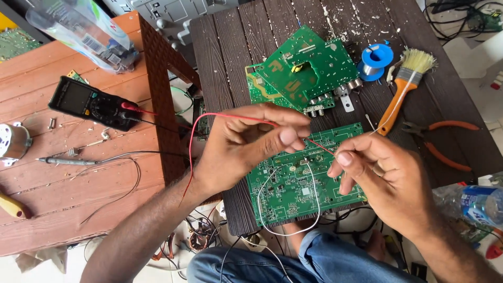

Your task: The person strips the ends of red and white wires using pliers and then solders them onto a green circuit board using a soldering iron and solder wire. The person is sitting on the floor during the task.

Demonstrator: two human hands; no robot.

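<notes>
A dark ribbed plank table (236,63), flecked with white specks, is seen from above, with a reddish wooden slatted table (63,199) set just beside its left edge. A flat green rectangular circuit board (304,183) is laid near the dark table's front edge, overhanging it slightly, and a thin white wire (285,222) is looped over it. Above this board, the left hand (246,147) is pinched shut on a thin red wire (220,116), and the same wire is nipped between thumb and forefinger of the right hand (382,183). Further back from the board are stacked green boards (306,68), a blue solder spool (376,60) and an orange-handled bristle brush (403,89); orange-handled pliers (445,141) are laid to its right. A black multimeter (94,104) is rested on the slatted table, well apart from the board. Little bare room is left around the board's edges
</notes>
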